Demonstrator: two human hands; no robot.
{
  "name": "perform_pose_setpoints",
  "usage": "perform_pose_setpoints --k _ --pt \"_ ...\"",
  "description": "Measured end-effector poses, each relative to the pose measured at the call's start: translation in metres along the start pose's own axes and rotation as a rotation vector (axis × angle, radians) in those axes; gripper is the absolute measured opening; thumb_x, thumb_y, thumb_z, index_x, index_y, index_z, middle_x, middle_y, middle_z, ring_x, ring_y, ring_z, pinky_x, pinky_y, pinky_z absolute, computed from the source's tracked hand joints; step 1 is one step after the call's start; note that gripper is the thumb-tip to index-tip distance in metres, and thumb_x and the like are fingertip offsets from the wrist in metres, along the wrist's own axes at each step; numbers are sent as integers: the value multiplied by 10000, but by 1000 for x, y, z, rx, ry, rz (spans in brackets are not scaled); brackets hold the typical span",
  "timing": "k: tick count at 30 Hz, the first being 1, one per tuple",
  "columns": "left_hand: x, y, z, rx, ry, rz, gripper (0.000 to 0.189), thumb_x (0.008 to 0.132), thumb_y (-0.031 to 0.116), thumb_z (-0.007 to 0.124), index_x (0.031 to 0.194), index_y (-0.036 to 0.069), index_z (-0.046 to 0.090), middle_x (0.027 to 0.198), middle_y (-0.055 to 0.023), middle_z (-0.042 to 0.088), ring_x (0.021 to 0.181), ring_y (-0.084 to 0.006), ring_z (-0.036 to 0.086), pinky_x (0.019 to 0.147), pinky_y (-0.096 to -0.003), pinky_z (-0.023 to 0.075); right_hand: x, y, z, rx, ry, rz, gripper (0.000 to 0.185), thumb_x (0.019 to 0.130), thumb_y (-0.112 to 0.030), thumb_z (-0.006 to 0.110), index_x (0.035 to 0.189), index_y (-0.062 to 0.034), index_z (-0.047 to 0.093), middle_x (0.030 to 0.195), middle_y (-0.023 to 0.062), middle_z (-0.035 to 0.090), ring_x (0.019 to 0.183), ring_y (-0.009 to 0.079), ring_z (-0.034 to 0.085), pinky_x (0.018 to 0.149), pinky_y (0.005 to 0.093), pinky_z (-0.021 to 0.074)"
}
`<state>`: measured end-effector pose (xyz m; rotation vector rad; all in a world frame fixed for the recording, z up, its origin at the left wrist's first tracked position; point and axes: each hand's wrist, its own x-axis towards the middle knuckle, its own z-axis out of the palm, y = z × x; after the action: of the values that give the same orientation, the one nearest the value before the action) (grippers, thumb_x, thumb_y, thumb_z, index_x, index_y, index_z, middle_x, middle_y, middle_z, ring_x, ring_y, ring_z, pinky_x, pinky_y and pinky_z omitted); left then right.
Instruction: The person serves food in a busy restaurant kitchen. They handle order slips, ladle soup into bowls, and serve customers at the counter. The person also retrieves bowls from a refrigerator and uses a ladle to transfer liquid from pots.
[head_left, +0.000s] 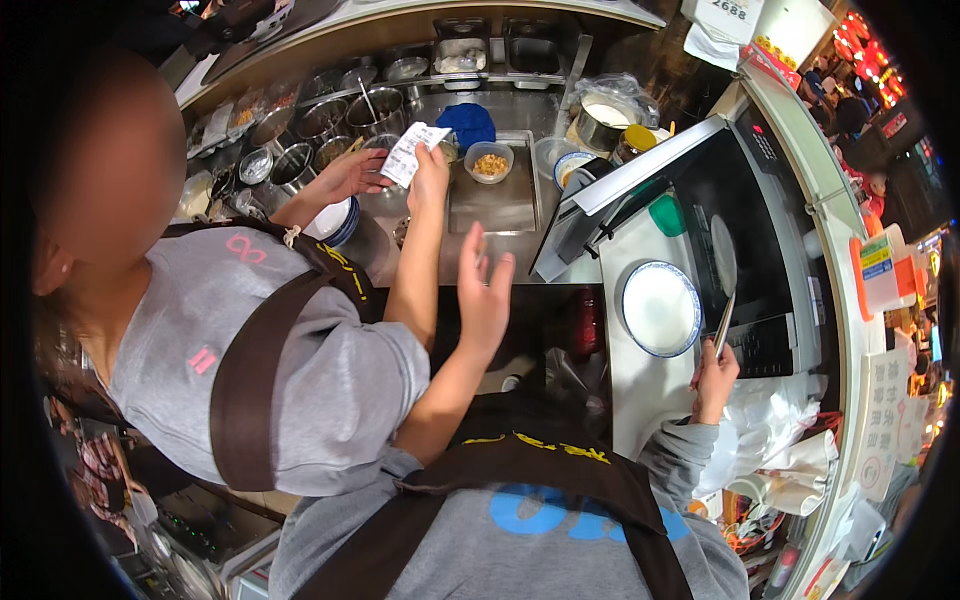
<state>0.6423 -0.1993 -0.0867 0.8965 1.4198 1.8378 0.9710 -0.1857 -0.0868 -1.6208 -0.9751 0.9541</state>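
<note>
My left hand (484, 292) is raised in front of my apron, its fingers apart and nothing in it. In my right hand (715, 375) is the handle of a metal utensil (723, 262) with a broad flat head, seen nearly edge-on before a microwave oven (757, 240). A blue-rimmed white bowl (661, 309) with pale contents stands on the white counter, left of that hand. At my left, a co-worker holds a printed paper slip (409, 156) in both hands. A small plastic tub (489, 163) of brown chopped food sits on the metal worktop.
An angled panel (637, 172) juts out between the metal worktop and the microwave. Metal pots (375, 111) line the back left. A blue cloth (466, 125) lies behind the tub. Stacked bowls (339, 222) stand near the co-worker's arm. Plastic bags (765, 409) lie right of my right hand.
</note>
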Motion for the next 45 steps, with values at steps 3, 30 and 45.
perform_pose_setpoints --k 3,30,45 --pt "9 -10 -14 -8 72 28 444 866 76 523 1277 -17 384 1294 -139 427 1206 -228 404 1011 -345 292 7 -45 9 16 -36 -118 188 876 -126 536 982 29 546 535 -24 425 327 36 339 287 202 254" --pt "-18 -112 46 251 -266 125 578 781 127 577 1278 -7 315 1238 -172 416 1123 -290 415 958 -379 344 29 -64 333 -318 -342 -359 263 694 -165 527 782 81 554 811 314 576 806 467 550 722 463 439" --pt "-46 -27 65 -739 -152 -687 359 891 63 426 1250 43 409 1200 -65 504 1102 -172 470 939 -300 379 208 -12 468 -246 -381 -264 311 671 -141 544 917 40 604 855 253 625 866 398 594 758 422 466"
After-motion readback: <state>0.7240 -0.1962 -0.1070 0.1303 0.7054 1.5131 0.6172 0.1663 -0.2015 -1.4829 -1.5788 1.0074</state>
